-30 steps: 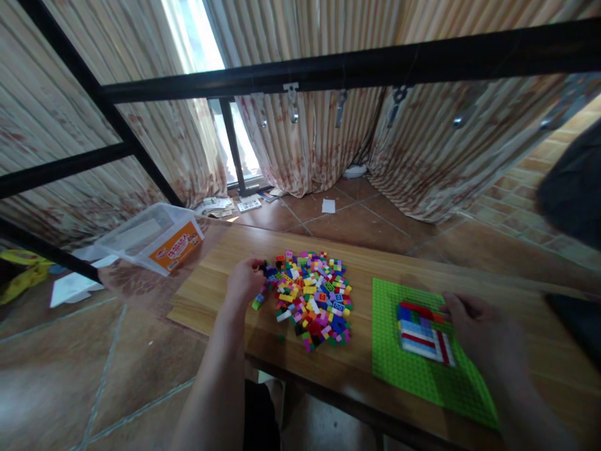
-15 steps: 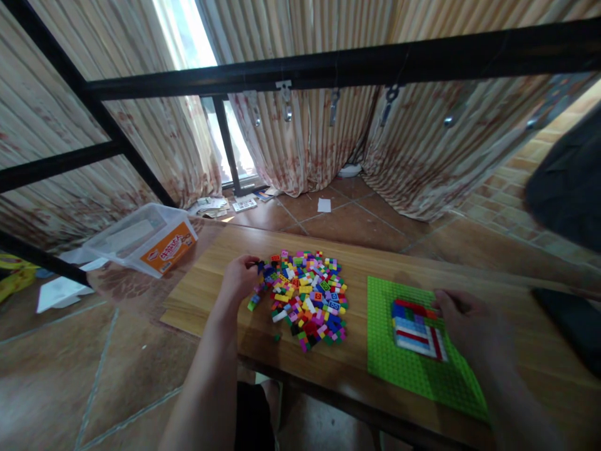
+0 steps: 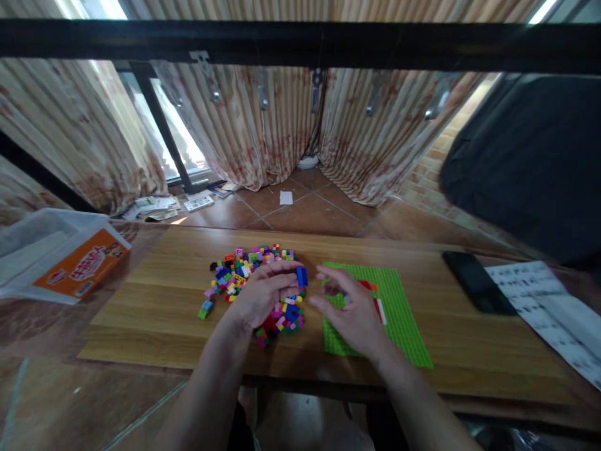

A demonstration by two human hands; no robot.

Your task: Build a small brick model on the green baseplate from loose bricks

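Observation:
A blue toy brick (image 3: 302, 276) is pinched at the fingertips of my left hand (image 3: 270, 293), above the right side of a heap of mixed toy bricks (image 3: 284, 321). My right hand (image 3: 350, 307) hovers over the green baseplate (image 3: 399, 326), its thumb and fingers apart and nothing between them. Its fingertips point at the blue brick, a short gap away. Partly hidden under the right hand is a flat patch of joined bricks (image 3: 381, 311) on the baseplate; red, white and orange pieces show.
A black phone (image 3: 476, 282) lies right of the baseplate, by printed sheets (image 3: 530, 294). At the left stands a clear plastic bin (image 3: 70, 257) with an orange label. A black metal bar (image 3: 282, 44) crosses above the far side of the wooden table (image 3: 154, 300).
My left hand has come from the heap's left edge to its right side, now with a blue brick. My right hand has left the joined bricks and opened. The view has turned right.

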